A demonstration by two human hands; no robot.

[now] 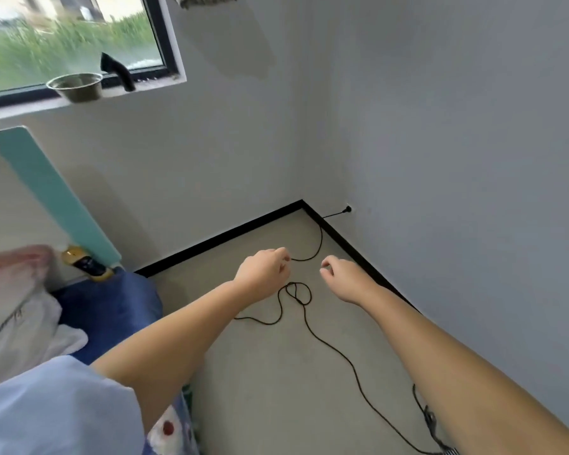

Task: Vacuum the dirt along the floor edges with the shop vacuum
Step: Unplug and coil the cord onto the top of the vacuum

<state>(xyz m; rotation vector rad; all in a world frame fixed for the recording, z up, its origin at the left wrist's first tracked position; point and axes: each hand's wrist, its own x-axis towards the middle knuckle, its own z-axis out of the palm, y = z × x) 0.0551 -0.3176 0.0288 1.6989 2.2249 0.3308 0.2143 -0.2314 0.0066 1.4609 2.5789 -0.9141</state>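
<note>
The shop vacuum itself is out of view; only its thin black power cord (329, 348) shows. The plug (347, 210) sits in a wall outlet low on the right wall, near the room corner. From there the cord drops to the beige floor (260, 372) and curves to the fingertips of my left hand (263, 274), which pinches it. Below that hand the cord makes a small loop, then trails toward the bottom right. My right hand (345, 279) hovers beside it, fingers loosely curled and holding nothing.
A black baseboard (217, 239) runs along both walls into the corner. A bed with blue bedding (112, 307) and a teal headboard (53, 198) fills the left side. A metal bowl (76, 87) rests on the window sill. Another dark cord piece (429, 418) lies at bottom right.
</note>
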